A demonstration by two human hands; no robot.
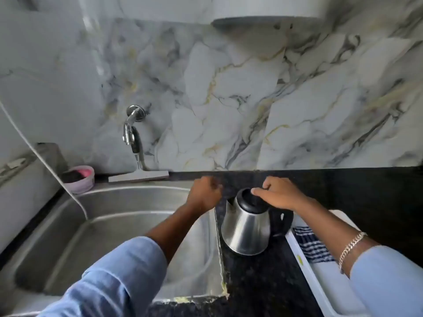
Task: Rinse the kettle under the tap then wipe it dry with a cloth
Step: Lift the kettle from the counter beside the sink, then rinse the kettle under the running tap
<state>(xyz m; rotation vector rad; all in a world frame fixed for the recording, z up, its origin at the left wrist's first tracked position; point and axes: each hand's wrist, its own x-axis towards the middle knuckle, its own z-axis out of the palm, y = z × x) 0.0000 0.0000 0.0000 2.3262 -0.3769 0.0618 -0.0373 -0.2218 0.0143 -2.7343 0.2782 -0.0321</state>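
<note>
Under the right hand (278, 194) — fingers laid flat across its black lid — the kettle (246, 227) stands just right of the left hand (204, 194), which is curled on nothing. Polished steel, probably light if empty and slippery once wet — best gripped by the black handle (282, 221).

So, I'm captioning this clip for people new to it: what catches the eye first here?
The shiny steel kettle on the dark counter, right of the sink, with the right hand resting on its black lid. Behind, the marble-patterned wall carries the tap; a striped cloth lies at the right.
</note>
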